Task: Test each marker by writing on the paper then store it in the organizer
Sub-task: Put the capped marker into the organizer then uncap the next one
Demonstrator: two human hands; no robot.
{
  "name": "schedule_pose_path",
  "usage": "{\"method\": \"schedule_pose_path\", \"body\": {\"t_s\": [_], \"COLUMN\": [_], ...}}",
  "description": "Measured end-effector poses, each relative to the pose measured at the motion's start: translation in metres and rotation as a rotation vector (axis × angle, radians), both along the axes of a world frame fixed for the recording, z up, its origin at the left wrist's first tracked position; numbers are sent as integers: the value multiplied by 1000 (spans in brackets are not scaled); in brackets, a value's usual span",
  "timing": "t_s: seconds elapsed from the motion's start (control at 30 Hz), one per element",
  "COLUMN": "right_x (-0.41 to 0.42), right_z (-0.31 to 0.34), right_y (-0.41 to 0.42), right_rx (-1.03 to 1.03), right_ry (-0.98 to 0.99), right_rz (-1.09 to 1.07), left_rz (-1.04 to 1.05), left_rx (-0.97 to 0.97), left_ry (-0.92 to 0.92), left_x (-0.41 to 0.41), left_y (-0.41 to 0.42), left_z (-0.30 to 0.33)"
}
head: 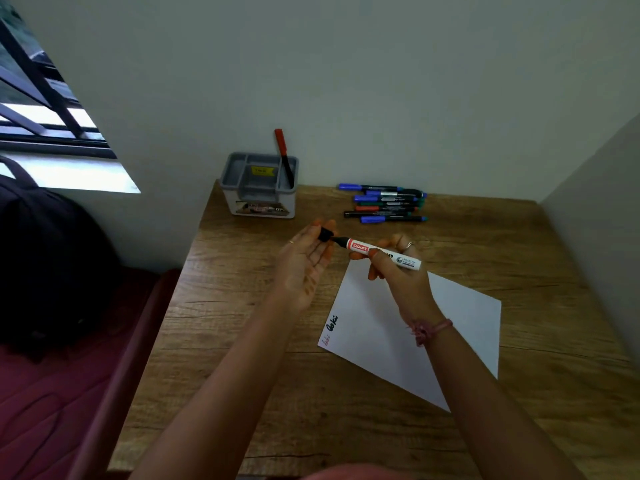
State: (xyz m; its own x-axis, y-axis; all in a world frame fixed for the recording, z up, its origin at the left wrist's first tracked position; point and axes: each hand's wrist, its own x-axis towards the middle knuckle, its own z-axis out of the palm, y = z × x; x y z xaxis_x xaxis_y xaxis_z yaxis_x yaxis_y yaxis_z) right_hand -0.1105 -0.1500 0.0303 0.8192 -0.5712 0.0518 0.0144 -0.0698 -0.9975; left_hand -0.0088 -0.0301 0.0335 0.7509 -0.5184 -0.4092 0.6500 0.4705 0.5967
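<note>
A person stands over a wooden table, the right hand curled round the barrel of a white whiteboard marker held level above the top corner of a sheet of paper that has two small scribbles near its left corner. The left hand is palm-up with relaxed fingers, its fingertips pinching the black cap just at the marker's tip. Against the wall a grey organizer holds one red-capped marker upright, and to its right a pile of markers lies on the table.
</note>
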Motion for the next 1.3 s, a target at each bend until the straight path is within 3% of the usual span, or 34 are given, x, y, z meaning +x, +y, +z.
{"method": "schedule_pose_path", "body": {"t_s": [0.37, 0.47, 0.63, 0.73, 0.83, 0.97, 1.3], "right_x": [-4, -5, -4, -2, 0, 3, 12], "right_z": [5, 0, 0, 3, 4, 8, 9], "right_y": [6, 6, 8, 20, 30, 37, 35], "right_rx": [-170, -358, -850, -963, -951, -786, -495], "right_ry": [-11, -46, -84, -88, -39, 24, 158], "right_rz": [10, 1, -85, -160, -211, -224, -119], "left_rz": [22, 24, 39, 41, 47, 58, 64], "left_rx": [29, 45, 80, 136, 130, 134, 126], "left_ry": [-84, -112, -210, -274, -308, -335, -351], "left_x": [0, -1, -1, -2, -2, -4, -3], "left_y": [8, 11, 15, 15, 15, 16, 20], "left_z": [3, 5, 14, 17, 21, 23, 15]}}
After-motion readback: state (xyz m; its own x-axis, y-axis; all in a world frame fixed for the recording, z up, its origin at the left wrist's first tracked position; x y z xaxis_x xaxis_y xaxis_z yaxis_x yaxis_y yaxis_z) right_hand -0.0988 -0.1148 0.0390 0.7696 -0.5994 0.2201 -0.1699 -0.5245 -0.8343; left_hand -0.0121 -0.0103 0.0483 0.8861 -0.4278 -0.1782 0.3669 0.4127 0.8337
